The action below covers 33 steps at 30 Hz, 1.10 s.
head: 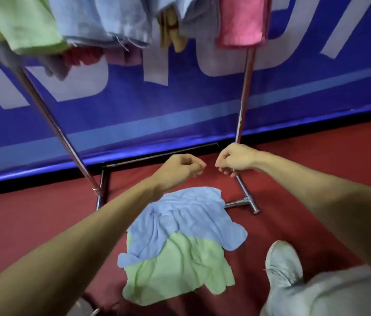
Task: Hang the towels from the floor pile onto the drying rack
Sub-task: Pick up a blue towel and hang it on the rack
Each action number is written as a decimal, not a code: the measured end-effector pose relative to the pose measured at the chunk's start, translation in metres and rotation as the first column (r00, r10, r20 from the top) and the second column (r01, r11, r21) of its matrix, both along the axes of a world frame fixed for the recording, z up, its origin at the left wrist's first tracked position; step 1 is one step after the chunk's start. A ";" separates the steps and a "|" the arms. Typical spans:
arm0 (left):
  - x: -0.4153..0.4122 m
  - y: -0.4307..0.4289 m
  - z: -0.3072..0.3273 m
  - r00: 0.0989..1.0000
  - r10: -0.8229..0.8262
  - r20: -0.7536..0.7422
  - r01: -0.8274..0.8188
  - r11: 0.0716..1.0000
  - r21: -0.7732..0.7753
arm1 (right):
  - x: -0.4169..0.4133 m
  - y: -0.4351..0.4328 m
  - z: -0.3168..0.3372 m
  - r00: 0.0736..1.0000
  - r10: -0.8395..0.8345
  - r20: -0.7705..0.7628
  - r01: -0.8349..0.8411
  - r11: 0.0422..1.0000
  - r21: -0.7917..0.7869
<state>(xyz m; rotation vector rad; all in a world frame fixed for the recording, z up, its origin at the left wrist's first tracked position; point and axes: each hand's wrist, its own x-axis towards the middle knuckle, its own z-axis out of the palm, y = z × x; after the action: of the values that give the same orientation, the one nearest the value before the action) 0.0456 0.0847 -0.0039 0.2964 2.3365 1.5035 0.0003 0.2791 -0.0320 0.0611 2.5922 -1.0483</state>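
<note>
A light blue towel (186, 222) lies crumpled on the red floor, partly covering a light green towel (175, 272) beneath it. Both arms reach out above this pile. My left hand (181, 167) and my right hand (234, 159) hover side by side above the far end of the pile, fingers curled, holding nothing. The chrome drying rack (244, 87) stands behind them. Towels hang along its top: a green one (29, 26), a pale blue one (102, 19) and a pink one (242, 21).
A blue banner with white lettering (180, 106) covers the wall behind the rack. The rack's chrome foot (246, 201) lies on the red floor (31, 224) just right of the pile. My white shoe (282, 263) stands right of the green towel.
</note>
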 end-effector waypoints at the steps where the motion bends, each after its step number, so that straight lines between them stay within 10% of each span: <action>1: -0.004 0.002 -0.018 1.000 -0.005 0.025 0.004 1.000 0.012 | -0.003 0.002 -0.021 1.000 -0.021 0.018 0.021 1.000 0.008; 20: -0.035 0.002 -0.221 0.920 0.062 0.386 -0.033 0.996 -0.079 | 0.027 0.005 -0.317 0.857 -0.366 0.362 0.155 0.854 0.497; 33: -0.028 -0.033 -0.132 0.963 0.054 0.266 -0.025 0.993 -0.114 | -0.002 -0.048 -0.178 0.935 -0.293 0.201 0.346 0.881 -0.322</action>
<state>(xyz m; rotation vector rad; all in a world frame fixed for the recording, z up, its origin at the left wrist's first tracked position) 0.0175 0.0522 -0.1360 0.0151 2.2077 1.3329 -0.0014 0.2307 -0.2100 0.4755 2.2685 -1.5506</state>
